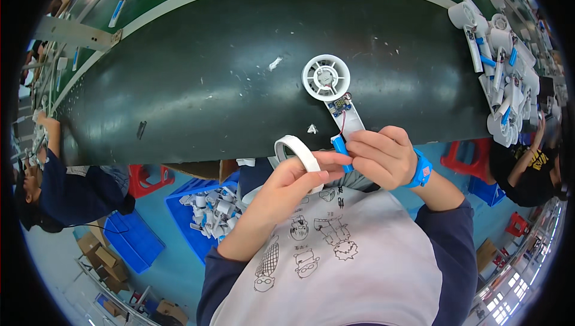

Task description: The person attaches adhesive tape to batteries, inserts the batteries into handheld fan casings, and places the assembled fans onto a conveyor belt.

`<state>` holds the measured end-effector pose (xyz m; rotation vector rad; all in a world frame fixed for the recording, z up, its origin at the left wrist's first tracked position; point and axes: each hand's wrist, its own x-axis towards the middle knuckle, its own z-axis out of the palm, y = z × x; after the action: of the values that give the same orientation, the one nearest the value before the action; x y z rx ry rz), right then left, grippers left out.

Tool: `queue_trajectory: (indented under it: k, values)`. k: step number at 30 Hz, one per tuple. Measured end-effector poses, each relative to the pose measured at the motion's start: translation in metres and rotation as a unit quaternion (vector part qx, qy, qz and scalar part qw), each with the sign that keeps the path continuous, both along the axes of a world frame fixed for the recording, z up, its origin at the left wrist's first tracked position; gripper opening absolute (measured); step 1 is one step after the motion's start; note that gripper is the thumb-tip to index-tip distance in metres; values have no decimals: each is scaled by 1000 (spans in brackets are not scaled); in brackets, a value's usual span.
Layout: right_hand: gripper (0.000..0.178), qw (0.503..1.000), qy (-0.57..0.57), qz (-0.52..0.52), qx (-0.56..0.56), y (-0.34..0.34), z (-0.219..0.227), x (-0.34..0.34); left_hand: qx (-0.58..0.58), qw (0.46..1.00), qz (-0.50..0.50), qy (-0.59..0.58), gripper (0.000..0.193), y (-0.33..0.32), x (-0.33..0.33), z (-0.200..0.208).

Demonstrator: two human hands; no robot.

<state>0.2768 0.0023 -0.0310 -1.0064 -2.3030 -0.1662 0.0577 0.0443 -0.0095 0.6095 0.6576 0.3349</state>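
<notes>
A small white handheld fan (326, 77) with a round spoked head lies over the near part of the dark table. Its handle is open and shows a little circuit board (341, 105) with thin red wires. These wires run to a blue cylindrical battery cell (339, 144) at the handle's near end. My right hand (383, 158) is closed, gripping the battery cell and the end of the handle. A white ring, like a roll of tape (302, 151), hangs on my left hand (286, 183). That hand's thumb and index finger are together, reaching to the cell.
White fan parts with blue cells are heaped (506, 68) at the table's right end. A blue crate (191, 230) of similar parts stands below its near edge. Scraps (275, 63) lie on the dark tabletop (209, 74). Other people sit at the far left and right, near red stools (147, 181).
</notes>
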Motion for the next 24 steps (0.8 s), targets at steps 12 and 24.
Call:
queue_trajectory:
  k: [12, 24]
  values:
    - [52, 832, 318, -35, -453, 1, 20, -9, 116, 992, -15, 38, 31, -3, -7, 3]
    - [66, 807, 428, 38, -405, -1, -1, -14, 123, 971, -206, -3, 33, 5, -9, -7]
